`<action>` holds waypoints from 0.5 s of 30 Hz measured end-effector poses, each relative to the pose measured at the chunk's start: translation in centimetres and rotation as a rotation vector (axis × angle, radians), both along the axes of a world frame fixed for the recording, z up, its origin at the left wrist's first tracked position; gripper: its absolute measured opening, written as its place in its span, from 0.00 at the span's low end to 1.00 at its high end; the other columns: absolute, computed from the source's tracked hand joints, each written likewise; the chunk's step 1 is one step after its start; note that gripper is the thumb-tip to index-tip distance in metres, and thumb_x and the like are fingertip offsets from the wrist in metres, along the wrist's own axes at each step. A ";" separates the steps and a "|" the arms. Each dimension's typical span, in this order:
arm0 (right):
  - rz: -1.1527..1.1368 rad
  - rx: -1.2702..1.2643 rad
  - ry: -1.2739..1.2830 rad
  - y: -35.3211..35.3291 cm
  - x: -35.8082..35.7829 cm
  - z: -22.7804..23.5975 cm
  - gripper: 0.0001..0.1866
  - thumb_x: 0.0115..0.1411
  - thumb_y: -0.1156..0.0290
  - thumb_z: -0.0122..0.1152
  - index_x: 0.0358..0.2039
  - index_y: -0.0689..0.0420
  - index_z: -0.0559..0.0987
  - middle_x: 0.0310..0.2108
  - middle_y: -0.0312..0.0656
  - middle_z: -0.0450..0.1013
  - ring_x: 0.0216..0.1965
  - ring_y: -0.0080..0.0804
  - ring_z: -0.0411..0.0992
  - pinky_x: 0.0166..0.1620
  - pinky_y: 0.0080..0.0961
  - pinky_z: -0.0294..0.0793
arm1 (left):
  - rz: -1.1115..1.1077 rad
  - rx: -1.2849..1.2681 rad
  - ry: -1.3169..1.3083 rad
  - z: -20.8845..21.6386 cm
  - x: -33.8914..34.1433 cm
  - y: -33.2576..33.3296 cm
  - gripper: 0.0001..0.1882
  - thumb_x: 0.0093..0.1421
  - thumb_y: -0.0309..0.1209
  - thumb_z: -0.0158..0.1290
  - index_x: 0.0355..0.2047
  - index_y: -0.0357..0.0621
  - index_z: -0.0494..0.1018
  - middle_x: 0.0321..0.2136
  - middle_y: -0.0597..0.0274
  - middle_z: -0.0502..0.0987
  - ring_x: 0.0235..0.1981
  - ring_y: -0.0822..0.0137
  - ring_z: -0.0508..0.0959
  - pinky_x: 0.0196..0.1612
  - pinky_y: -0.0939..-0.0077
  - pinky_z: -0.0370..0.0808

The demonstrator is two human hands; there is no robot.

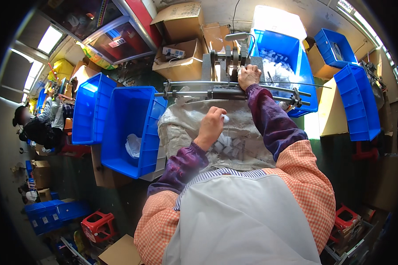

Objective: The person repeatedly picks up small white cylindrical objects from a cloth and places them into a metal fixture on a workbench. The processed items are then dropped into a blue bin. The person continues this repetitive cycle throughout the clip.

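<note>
My left hand (pixel 211 125) is closed on a small white plastic piece (pixel 225 119), held above the greyish cloth (pixel 177 126) draped in front of me. Several loose white pieces (pixel 227 145) lie in a fold of that cloth. Farther forward, my right hand (pixel 250 76) rests against a dark bench machine (pixel 206 68) with wheels and long metal rods. Its fingers are curled beside the wheels, and what they grip is hidden. Purple sleeves cover both my forearms.
Right of the machine stands a blue bin (pixel 307 75) with many white pieces. At the left, a blue bin (pixel 127 99) holds a white bag. Cardboard boxes (pixel 177 66) stand behind. A thin rod (pixel 316 85) sticks out rightward. A person (pixel 42 128) sits far left.
</note>
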State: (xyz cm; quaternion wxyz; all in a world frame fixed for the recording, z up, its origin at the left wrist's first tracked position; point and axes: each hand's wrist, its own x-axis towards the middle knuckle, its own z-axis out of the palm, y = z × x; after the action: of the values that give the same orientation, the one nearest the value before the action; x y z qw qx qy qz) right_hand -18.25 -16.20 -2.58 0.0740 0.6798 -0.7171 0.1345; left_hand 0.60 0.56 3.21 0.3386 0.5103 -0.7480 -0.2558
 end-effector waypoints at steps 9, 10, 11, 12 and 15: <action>-0.015 0.070 -0.026 0.4 -3.2 0.3 0.15 0.49 0.63 0.52 0.38 0.51 0.76 0.42 0.39 0.68 0.46 0.38 0.63 0.48 0.39 0.57 | -0.003 0.049 0.091 -1.0 0.8 -0.4 0.08 0.50 0.19 0.51 0.32 0.40 0.73 0.30 0.57 0.72 0.25 0.65 0.73 0.30 0.75 0.71; -0.015 0.074 -0.023 0.4 -4.0 0.3 0.15 0.49 0.63 0.51 0.38 0.51 0.76 0.42 0.39 0.68 0.47 0.39 0.64 0.48 0.40 0.57 | -0.001 0.051 0.098 -0.7 0.8 -0.4 0.08 0.50 0.20 0.51 0.32 0.40 0.73 0.30 0.58 0.72 0.25 0.65 0.73 0.29 0.75 0.71; -0.015 0.078 -0.021 0.3 -4.7 0.4 0.16 0.50 0.63 0.51 0.39 0.51 0.76 0.42 0.39 0.68 0.47 0.39 0.64 0.48 0.40 0.57 | 0.002 0.053 0.104 -0.4 0.7 -0.4 0.08 0.50 0.20 0.52 0.32 0.40 0.73 0.30 0.58 0.72 0.25 0.66 0.73 0.29 0.75 0.71; -0.014 0.081 -0.018 0.3 -5.4 0.5 0.16 0.50 0.63 0.51 0.39 0.51 0.75 0.43 0.39 0.68 0.47 0.39 0.65 0.49 0.40 0.57 | 0.000 0.055 0.110 -0.2 0.6 -0.5 0.08 0.50 0.20 0.52 0.32 0.40 0.73 0.30 0.58 0.72 0.25 0.66 0.73 0.29 0.76 0.71; -0.010 0.192 -0.025 -0.9 -8.0 0.7 0.14 0.51 0.64 0.50 0.38 0.52 0.74 0.41 0.42 0.70 0.46 0.37 0.68 0.49 0.39 0.58 | -0.027 0.052 0.137 0.3 0.0 -0.7 0.08 0.50 0.19 0.52 0.33 0.40 0.73 0.30 0.58 0.72 0.25 0.65 0.73 0.30 0.76 0.71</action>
State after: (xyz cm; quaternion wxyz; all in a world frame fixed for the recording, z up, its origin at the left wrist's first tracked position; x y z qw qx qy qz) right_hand -26.27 -17.13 -1.91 0.0004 0.6786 -0.7309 0.0733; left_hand 0.56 -0.13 3.51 0.3720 0.4900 -0.7231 -0.3141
